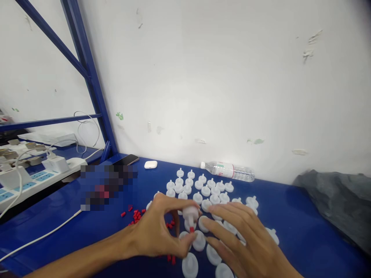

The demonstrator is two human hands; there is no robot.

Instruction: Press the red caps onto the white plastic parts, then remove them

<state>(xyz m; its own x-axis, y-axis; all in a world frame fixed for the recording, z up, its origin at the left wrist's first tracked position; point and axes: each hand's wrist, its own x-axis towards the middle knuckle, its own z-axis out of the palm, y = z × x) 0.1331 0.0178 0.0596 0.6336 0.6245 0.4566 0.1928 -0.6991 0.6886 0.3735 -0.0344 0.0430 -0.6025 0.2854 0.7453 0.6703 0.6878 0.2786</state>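
Head view, our left hand point(158, 228) pinching a red-tipped nozzle cap point(190, 213), our right hand point(246, 236) spread, released, over white nozzle caps point(205, 190).

The left hand point(160, 227) pinches a white disc-shaped piece point(190, 213) tipped with a red cap point(191, 229) as the right hand point(245, 235) spreads over similar white pieces point(198, 198) on a blue table point(156, 177), near loose red caps point(136, 216) and a plastic bottle point(228, 171) lying by the wall point(217, 96).
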